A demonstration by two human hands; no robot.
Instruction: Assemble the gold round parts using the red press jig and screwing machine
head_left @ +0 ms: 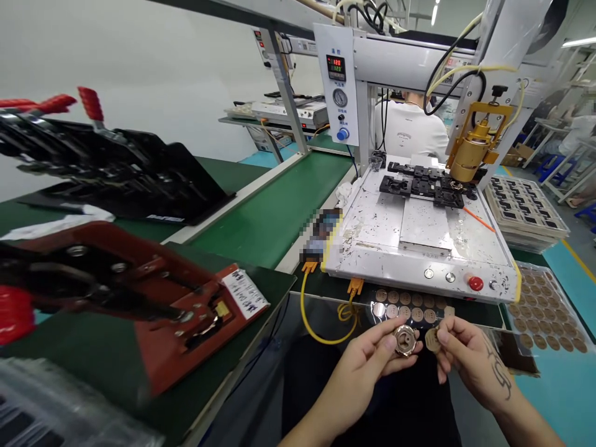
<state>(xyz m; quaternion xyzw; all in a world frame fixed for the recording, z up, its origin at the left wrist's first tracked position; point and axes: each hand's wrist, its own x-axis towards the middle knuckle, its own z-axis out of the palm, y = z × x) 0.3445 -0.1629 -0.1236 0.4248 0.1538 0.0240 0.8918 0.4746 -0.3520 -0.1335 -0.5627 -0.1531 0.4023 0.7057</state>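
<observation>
- Black rectangular digital display (336, 67) on the white metal control panel (326, 38): red "120" above green "120".
- Panel, above the display: blue "温控".
- White paper label (245, 292) on the red-brown metal press (162, 357): handwriting, too blurred to read.

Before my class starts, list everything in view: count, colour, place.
machine: 1, white, ahead
fixtures: several, black, on machine
stick: 1, orange, on machine
disc sheets: 2, brown, front and right
tray stack: 1, whitish, right
long strip: 1, green, centre
clamp press: 1, reddish, left foreground
clamps: several, black, far left
cable: 1, yellow, below machine
people: at least 2, white tops, background
ring part: 1, bronze, lower centre
loose disc: 1, brown, lower centre
left fingers: 1 hand, bare, holding ring part
right fingers: 1 hand, bare, holding loose disc
</observation>
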